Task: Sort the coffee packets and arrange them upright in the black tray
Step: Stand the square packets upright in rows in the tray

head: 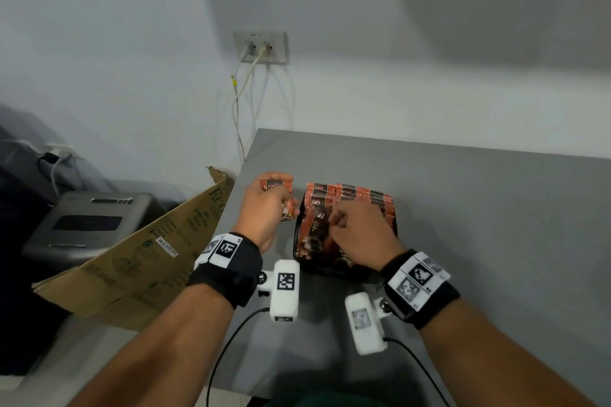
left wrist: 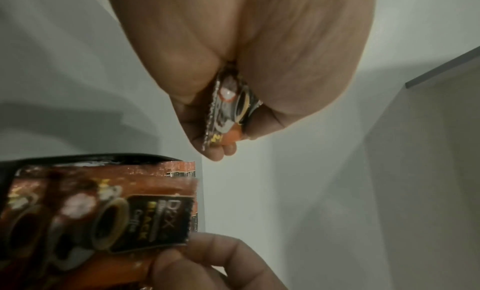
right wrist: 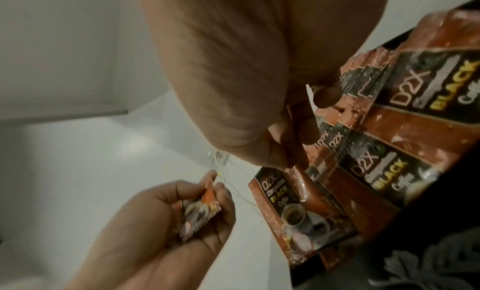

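Several orange-and-black coffee packets (head: 357, 195) stand upright in rows in the black tray (head: 325, 272) on the grey table. My right hand (head: 360, 231) hovers over the tray's near left part, and its thumb and fingers (right wrist: 327, 97) pinch the top of one standing packet (left wrist: 155, 218). My left hand (head: 264, 208) is just left of the tray, above the table, gripping a small bunch of coffee packets (head: 276, 187) edge-on between curled fingers (left wrist: 215, 150). In the right wrist view the same bunch (right wrist: 200, 214) sits in the left palm.
An open cardboard box (head: 139, 261) leans against the table's left edge. Beyond it stands a grey machine (head: 89, 225). A wall socket (head: 261, 48) with white cables hangs behind the table. Bare grey tabletop (head: 479, 208) stretches right of the tray.
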`<state>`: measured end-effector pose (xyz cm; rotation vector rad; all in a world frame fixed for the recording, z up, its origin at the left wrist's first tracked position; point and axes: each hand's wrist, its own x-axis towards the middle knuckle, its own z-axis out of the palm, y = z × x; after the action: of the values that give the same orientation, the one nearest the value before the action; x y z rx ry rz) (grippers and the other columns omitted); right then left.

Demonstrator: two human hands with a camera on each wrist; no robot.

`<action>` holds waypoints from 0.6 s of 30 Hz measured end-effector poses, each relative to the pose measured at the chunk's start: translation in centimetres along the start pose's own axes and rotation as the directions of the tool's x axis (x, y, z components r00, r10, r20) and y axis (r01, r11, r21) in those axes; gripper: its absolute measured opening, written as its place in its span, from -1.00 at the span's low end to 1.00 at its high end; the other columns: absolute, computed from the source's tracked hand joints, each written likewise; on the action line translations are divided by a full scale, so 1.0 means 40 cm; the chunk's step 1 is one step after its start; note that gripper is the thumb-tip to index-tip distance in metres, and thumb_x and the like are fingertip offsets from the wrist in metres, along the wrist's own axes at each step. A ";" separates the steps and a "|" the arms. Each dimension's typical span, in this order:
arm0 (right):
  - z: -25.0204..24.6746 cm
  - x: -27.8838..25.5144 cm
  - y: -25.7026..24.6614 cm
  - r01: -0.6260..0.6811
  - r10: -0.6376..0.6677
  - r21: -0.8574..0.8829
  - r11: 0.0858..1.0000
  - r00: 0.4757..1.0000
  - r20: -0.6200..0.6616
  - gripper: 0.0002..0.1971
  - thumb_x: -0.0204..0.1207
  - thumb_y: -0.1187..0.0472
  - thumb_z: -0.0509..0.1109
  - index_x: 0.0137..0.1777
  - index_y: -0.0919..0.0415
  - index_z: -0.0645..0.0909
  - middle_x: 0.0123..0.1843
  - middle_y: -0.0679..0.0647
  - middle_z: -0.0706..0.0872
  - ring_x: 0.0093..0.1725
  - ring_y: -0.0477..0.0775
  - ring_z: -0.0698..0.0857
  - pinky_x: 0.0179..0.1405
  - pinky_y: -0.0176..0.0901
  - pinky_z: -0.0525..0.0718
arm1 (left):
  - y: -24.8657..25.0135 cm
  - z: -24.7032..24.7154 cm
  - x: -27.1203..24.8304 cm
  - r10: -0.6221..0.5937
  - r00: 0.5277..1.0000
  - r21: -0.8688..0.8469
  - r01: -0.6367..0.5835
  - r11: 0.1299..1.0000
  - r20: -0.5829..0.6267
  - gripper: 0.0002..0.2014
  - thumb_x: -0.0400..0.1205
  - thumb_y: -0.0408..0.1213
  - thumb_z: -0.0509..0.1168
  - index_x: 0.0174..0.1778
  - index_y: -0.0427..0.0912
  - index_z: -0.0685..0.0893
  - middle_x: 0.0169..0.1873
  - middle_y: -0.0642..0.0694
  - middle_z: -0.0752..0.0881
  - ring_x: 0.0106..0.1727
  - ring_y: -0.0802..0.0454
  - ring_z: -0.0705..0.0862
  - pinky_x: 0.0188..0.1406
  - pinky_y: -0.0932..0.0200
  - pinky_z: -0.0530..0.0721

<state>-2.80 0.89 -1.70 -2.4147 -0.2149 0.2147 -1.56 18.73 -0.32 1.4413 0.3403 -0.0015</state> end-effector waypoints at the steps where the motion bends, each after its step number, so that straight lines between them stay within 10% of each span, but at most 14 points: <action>1: 0.015 0.004 -0.002 0.011 -0.010 -0.040 0.999 1.000 0.025 -0.86 0.58 0.31 0.36 -0.04 0.07 0.72 -0.16 -0.10 0.76 -0.23 -0.12 0.74 -0.06 -0.17 0.78 | -0.002 -0.003 -0.001 -0.005 1.000 0.005 0.005 1.000 0.001 -0.72 0.63 -0.61 0.16 0.07 -0.22 0.68 -0.16 -0.19 0.61 -0.22 -0.08 0.67 -0.22 0.01 0.71; 13: 0.091 0.018 0.023 0.095 -0.115 -0.358 0.929 0.993 -0.036 -0.90 0.59 0.16 0.38 0.00 0.09 0.72 0.01 -0.03 0.65 0.13 0.07 0.55 0.22 -0.06 0.56 | -0.026 -0.013 -0.010 -0.015 1.000 0.080 0.013 0.997 0.022 -0.66 0.52 -0.66 0.21 0.04 -0.20 0.70 -0.14 -0.19 0.76 -0.31 0.02 0.69 -0.35 0.14 0.63; 18: 0.021 0.013 0.007 0.062 -0.060 0.014 0.998 0.988 -0.139 -0.81 0.58 0.21 0.42 0.16 0.03 0.72 0.08 -0.17 0.68 0.12 -0.14 0.62 0.21 -0.25 0.57 | -0.028 -0.003 -0.020 0.009 0.993 0.041 -0.014 0.999 0.115 -0.65 0.51 -0.76 0.23 0.03 -0.25 0.66 -0.28 -0.14 0.75 -0.46 0.13 0.69 -0.54 0.27 0.58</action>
<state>-2.43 1.33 -2.55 -2.3900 -0.2224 0.0207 -2.58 18.53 -1.22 1.4773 0.2390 -0.0826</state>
